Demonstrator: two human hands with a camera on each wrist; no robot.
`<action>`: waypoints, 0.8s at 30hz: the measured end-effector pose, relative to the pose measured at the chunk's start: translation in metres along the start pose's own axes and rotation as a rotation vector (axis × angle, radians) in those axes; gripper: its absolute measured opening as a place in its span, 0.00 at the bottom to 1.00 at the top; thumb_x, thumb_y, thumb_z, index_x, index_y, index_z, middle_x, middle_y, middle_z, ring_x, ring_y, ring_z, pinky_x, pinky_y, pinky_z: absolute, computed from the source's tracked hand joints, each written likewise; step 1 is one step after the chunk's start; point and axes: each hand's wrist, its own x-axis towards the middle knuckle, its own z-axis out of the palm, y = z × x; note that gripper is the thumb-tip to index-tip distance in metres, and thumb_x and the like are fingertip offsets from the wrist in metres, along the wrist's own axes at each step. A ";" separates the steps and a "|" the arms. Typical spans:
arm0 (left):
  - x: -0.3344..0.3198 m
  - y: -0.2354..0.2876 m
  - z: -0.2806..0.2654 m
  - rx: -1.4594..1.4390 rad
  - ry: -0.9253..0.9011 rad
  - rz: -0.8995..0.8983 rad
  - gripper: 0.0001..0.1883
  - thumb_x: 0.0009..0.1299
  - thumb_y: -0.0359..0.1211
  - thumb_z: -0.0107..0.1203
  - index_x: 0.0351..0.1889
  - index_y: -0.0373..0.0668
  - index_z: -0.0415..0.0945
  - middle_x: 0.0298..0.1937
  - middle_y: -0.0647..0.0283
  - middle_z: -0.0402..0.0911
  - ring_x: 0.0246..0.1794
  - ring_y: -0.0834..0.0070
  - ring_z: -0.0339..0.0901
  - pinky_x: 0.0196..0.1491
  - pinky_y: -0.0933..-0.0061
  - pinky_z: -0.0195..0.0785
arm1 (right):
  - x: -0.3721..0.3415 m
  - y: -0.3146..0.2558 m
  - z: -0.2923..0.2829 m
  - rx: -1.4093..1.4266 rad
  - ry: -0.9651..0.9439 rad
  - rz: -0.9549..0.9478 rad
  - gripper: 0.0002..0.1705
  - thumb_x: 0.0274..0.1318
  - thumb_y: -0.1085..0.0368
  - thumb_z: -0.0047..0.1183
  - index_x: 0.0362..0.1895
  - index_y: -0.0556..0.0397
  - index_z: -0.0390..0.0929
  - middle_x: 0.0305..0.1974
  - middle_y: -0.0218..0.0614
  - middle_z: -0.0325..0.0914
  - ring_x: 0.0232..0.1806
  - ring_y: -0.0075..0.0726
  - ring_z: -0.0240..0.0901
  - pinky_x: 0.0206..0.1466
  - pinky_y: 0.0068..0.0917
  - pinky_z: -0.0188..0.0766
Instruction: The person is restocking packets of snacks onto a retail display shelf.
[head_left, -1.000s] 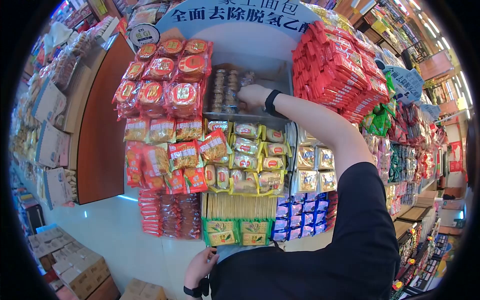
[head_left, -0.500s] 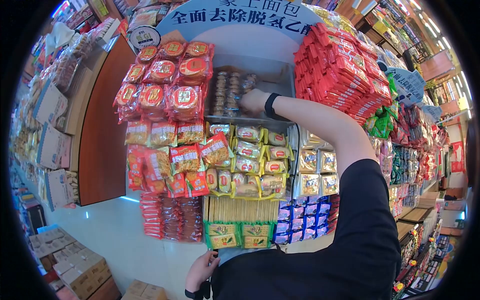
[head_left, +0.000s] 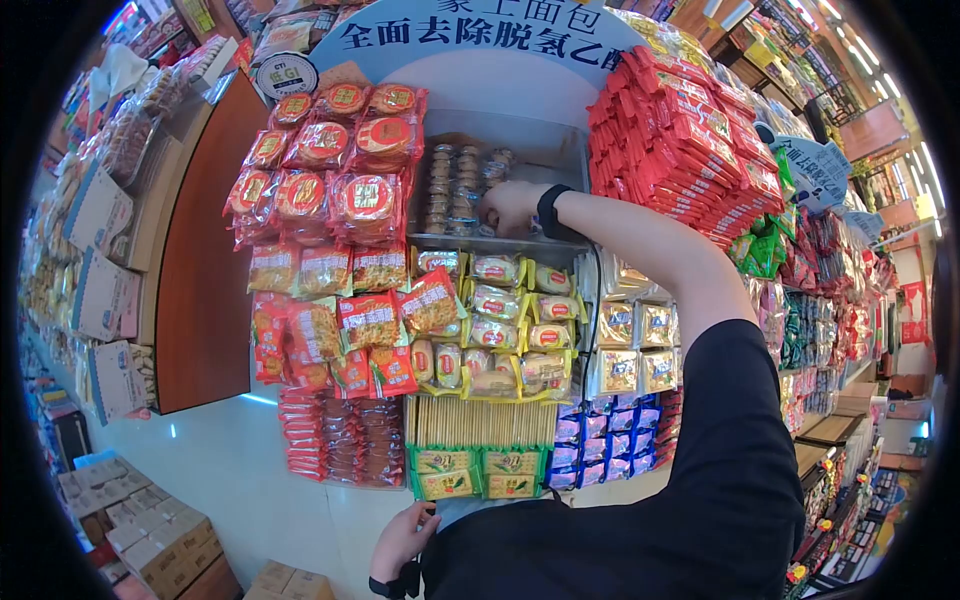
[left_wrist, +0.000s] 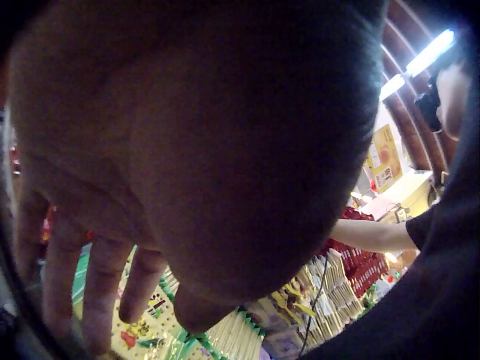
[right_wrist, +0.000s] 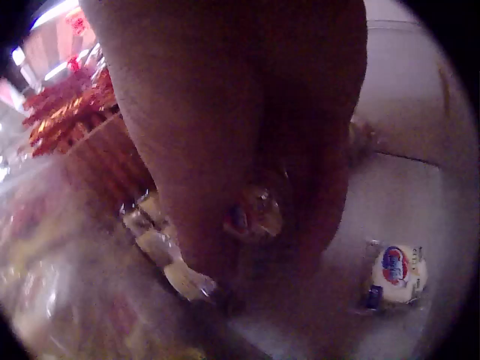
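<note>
My right hand (head_left: pixel 514 205) reaches into a grey bin (head_left: pixel 550 135) in the middle of the display. Its thumb and fingers pinch a small, clear-wrapped round pastry (right_wrist: pixel 256 214), partly hidden by the hand in the right wrist view. Beside the hand, rows of similar wrapped pastries (head_left: pixel 467 180) stand in the bin's left part. A single packet with a pale round piece (right_wrist: pixel 401 274) lies flat on the bin floor. Low near the body, my left hand (head_left: pixel 403 538) hangs with loose fingers and holds nothing, close to green-edged cracker packs (head_left: pixel 445 470).
Red-wrapped round cakes (head_left: pixel 365 195) are piled left of the bin, and red packets (head_left: pixel 680 140) form a tall stack on its right. Yellow-edged packs (head_left: pixel 495 295) sit in front. A brown panel (head_left: pixel 205 260) stands at left, with cartons (head_left: pixel 165 540) on the floor.
My right hand has moved slightly down and right in the bin, and more of the right-hand pastry row shows. The left hand stays in nearly the same place.
</note>
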 end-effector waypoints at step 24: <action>0.001 -0.013 0.006 0.014 0.042 0.041 0.19 0.76 0.42 0.61 0.57 0.38 0.78 0.41 0.52 0.88 0.41 0.56 0.86 0.46 0.59 0.77 | 0.006 0.001 0.003 -0.277 0.219 0.152 0.19 0.44 0.56 0.72 0.42 0.48 0.89 0.42 0.49 0.88 0.47 0.51 0.87 0.47 0.47 0.83</action>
